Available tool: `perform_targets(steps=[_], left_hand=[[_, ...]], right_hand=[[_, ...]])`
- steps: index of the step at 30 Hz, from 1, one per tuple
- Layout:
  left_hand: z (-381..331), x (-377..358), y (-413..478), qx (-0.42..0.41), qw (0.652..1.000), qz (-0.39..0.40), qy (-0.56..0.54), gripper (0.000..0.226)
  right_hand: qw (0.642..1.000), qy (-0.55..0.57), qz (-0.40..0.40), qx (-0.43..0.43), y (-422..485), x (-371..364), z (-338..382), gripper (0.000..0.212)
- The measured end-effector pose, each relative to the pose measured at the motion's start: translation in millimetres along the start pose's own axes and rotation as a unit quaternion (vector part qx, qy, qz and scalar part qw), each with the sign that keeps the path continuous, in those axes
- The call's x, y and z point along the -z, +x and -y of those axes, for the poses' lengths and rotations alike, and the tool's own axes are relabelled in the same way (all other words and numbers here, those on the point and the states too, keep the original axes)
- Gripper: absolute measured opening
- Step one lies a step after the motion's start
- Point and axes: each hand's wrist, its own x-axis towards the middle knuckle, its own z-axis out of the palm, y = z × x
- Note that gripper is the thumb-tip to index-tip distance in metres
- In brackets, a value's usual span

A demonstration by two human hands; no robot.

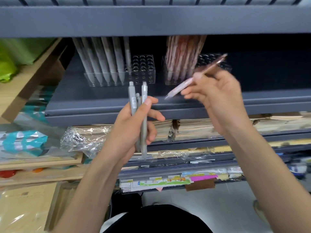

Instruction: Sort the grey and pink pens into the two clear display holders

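Grey pens (144, 93), slim matte barrels, clutched in left hand (130, 130), right hand (218, 98) pinching pink pen (181, 87)

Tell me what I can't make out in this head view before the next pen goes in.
Head view only.
Grey pens in the left hand: fingers and palm cover the bundle; count unclear.
Pink pen in the right hand: motion-blurred; details unreadable.
Standing grey pens and standing pink pens: tops hidden by the upper shelf.
Right holder: free holes partly behind that hand.
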Motion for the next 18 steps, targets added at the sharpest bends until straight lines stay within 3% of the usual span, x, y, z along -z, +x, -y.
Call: perform_targets(steps=[4,6,9,13,15,18], left_hand=[[4.1,-13.6,2.6,0.001,1.0,0.001,-0.014,0.028],[4.4,-18.8,3.0,0.0,1.0,-0.011,-0.01,0.028],[4.1,-21.6,4.5,0.005,0.999,-0.038,-0.017,0.027],[2.4,-22.6,8.9,0.022,0.997,-0.045,-0.067,0.019],[2.7,-22.4,9.6,0.021,0.996,-0.04,-0.075,0.021],[5.9,-20.9,7.8,0.009,0.997,-0.039,-0.06,0.02]], right_hand=[[0.981,-0.007,-0.179,0.078,26.3,41.8,6.5,0.009],[0.97,-0.01,-0.214,0.118,43.5,52.7,6.1,0.012],[0.969,0.015,-0.193,0.156,68.6,55.5,3.8,0.015],[0.972,-0.059,-0.197,0.112,98.5,48.9,2.4,0.023],[0.958,-0.202,-0.17,0.115,106.7,44.7,-0.2,0.031],[0.902,-0.399,-0.109,0.128,113.6,42.1,-4.6,0.031]])
